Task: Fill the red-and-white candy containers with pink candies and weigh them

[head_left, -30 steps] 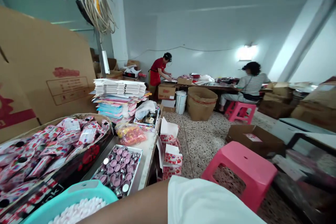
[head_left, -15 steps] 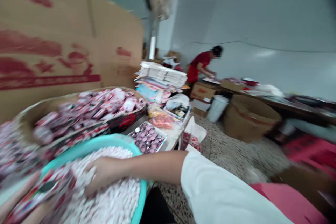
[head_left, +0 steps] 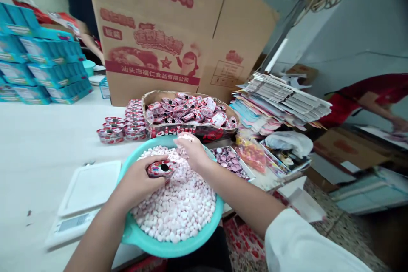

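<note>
My left hand (head_left: 137,180) is closed round a small red and pink printed candy box (head_left: 156,170), its dark round opening facing up, over the left part of a turquoise basin (head_left: 174,251). Small white and pale pink candies (head_left: 181,210) fill the basin. At the basin's far side my right hand (head_left: 195,154) is cupped, with some candies (head_left: 186,137) showing in its curled fingers. Behind the basin, a cut-down carton (head_left: 191,129) holds many similar boxes (head_left: 191,108). To its left stand stacked boxes (head_left: 110,134).
A white scale (head_left: 91,187) lies left of the basin. At its right is a tray of round pink and dark caps (head_left: 228,161). A big cardboard carton (head_left: 153,21), blue display boxes (head_left: 41,59) and a paper stack (head_left: 283,97) stand behind. Two people are nearby.
The view has swung left. My right hand has come up out of the candies with some in its fingers. My left hand now holds the candy box over the basin.
</note>
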A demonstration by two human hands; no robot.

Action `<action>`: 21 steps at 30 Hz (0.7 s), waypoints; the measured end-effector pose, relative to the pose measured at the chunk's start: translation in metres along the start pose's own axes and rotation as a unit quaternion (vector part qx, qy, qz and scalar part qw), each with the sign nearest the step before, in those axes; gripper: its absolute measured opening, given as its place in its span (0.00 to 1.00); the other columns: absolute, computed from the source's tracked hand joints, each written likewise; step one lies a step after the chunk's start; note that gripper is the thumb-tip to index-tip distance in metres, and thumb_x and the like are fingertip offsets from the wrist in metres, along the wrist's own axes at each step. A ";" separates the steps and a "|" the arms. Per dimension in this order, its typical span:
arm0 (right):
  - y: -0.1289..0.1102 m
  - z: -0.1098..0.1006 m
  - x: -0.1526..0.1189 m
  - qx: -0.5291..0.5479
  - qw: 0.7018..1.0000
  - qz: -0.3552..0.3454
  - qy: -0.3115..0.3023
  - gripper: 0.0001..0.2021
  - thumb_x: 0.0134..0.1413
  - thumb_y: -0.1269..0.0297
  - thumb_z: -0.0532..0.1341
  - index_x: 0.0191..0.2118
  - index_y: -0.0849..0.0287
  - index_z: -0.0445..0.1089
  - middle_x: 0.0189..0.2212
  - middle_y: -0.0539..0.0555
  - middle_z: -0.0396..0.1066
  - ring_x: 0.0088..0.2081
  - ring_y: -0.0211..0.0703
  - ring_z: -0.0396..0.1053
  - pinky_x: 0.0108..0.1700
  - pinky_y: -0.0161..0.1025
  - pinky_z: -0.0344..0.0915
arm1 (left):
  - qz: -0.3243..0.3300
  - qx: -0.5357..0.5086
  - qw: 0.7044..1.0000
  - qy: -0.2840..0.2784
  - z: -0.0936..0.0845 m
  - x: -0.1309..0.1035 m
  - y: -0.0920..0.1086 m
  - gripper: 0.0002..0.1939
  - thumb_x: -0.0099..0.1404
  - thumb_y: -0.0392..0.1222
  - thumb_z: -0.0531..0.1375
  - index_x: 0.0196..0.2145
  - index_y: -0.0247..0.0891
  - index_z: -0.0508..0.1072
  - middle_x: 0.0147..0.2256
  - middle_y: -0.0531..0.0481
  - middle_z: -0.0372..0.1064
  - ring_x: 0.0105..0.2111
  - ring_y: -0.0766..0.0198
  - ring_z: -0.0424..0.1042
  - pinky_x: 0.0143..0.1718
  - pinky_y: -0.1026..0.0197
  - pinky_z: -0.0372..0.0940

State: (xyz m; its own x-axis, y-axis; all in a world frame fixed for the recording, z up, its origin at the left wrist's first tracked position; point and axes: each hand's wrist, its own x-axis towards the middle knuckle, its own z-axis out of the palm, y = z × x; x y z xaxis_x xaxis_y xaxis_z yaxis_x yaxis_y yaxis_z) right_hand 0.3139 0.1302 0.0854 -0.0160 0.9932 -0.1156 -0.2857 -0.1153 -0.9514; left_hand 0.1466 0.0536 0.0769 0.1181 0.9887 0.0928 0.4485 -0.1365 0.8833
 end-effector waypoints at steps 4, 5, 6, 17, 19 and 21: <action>-0.013 0.028 0.001 0.080 0.997 -0.010 -0.011 0.19 0.33 0.64 0.70 0.34 0.55 0.64 0.18 0.38 0.62 0.17 0.30 0.60 0.19 0.28 0.50 | 0.010 -0.006 1.000 -0.005 0.000 0.000 -0.002 0.28 0.48 0.39 0.61 0.49 0.39 0.78 0.50 0.45 0.76 0.50 0.49 0.75 0.57 0.51 0.66; -0.014 0.032 -0.001 0.097 0.995 -0.013 -0.017 0.19 0.33 0.64 0.70 0.34 0.55 0.64 0.18 0.38 0.62 0.18 0.30 0.61 0.20 0.28 0.51 | 0.013 -0.002 1.000 -0.004 0.000 0.001 -0.002 0.28 0.48 0.38 0.61 0.50 0.39 0.78 0.50 0.45 0.76 0.49 0.49 0.75 0.56 0.51 0.67; -0.015 0.035 -0.003 0.112 0.993 -0.016 -0.022 0.19 0.33 0.65 0.70 0.34 0.55 0.63 0.19 0.38 0.63 0.18 0.29 0.61 0.20 0.27 0.52 | 0.015 0.003 1.000 -0.002 0.001 0.001 -0.003 0.29 0.48 0.38 0.61 0.50 0.38 0.77 0.50 0.45 0.76 0.49 0.49 0.75 0.55 0.51 0.67; -0.011 0.039 -0.028 0.165 0.985 -0.011 -0.050 0.18 0.33 0.68 0.71 0.32 0.55 0.65 0.21 0.40 0.66 0.20 0.29 0.60 0.22 0.27 0.56 | 0.038 -0.004 0.998 -0.043 0.005 0.003 -0.005 0.19 0.50 0.36 0.58 0.40 0.39 0.79 0.36 0.50 0.78 0.35 0.55 0.76 0.39 0.58 0.69; -0.009 0.040 -0.030 0.159 0.986 -0.010 -0.050 0.18 0.34 0.68 0.71 0.33 0.55 0.65 0.21 0.40 0.66 0.19 0.29 0.60 0.21 0.27 0.56 | 0.041 -0.008 0.998 -0.038 0.005 0.002 -0.007 0.20 0.49 0.35 0.58 0.42 0.40 0.79 0.37 0.50 0.78 0.36 0.55 0.76 0.39 0.59 0.69; -0.008 0.040 -0.031 0.153 0.987 -0.012 -0.055 0.17 0.35 0.68 0.71 0.33 0.55 0.64 0.20 0.40 0.65 0.19 0.28 0.59 0.20 0.26 0.54 | 0.044 -0.006 0.998 -0.033 0.006 0.002 -0.007 0.21 0.49 0.35 0.59 0.43 0.40 0.78 0.39 0.51 0.78 0.37 0.55 0.76 0.40 0.59 0.69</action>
State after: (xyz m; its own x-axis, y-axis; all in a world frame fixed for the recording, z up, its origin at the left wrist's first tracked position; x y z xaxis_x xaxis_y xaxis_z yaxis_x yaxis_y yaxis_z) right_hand 0.2781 0.1009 0.1079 -0.1055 0.9933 -0.0463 -0.5632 -0.0981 -0.8204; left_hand 0.1485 0.0559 0.0679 0.2154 0.9664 0.1401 0.4226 -0.2216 0.8788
